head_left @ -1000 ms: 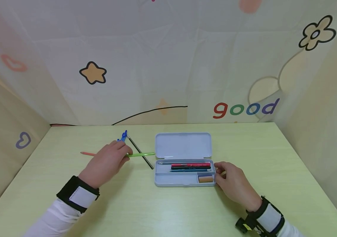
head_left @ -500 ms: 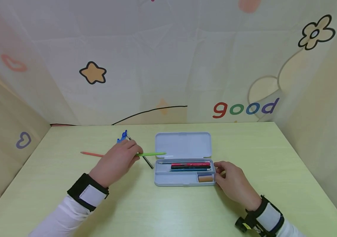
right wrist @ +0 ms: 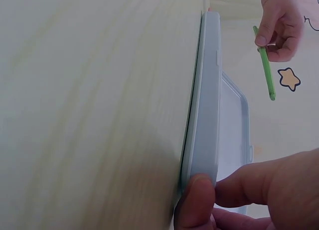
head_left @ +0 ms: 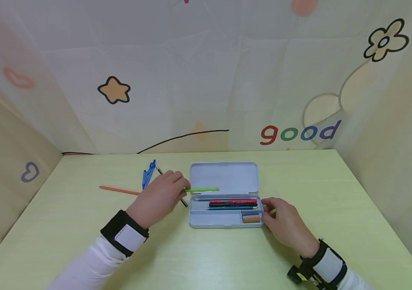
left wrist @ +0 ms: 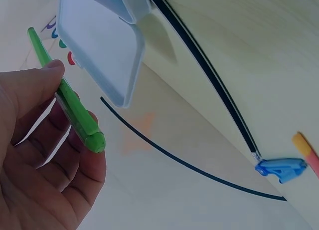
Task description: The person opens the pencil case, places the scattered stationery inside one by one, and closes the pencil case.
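My left hand (head_left: 160, 197) pinches a green pen (left wrist: 79, 113) between thumb and fingers, held above the table. In the head view, the pen's free end reaches right, over the lower part of the open lid (head_left: 224, 175). The pale blue pencil case (head_left: 215, 219) lies open, and my right hand (head_left: 289, 223) grips its right end with thumb and fingers. In its back compartment lie several pens and pencils, a red pen (head_left: 233, 201) among them. A tan eraser (head_left: 251, 218) sits in the small front right compartment.
Left of the case, a black pencil-like stick (head_left: 184, 202) lies slanted, partly behind my left hand. A blue compass (head_left: 148, 175) lies by its far end. An orange pencil (head_left: 119, 189) points left. A printed curtain (head_left: 177, 80) stands behind the table.
My left hand has moved right with the green pen, from over the black stick toward the case lid, uncovering more of the compass and orange pencil. The right hand stays on the case.
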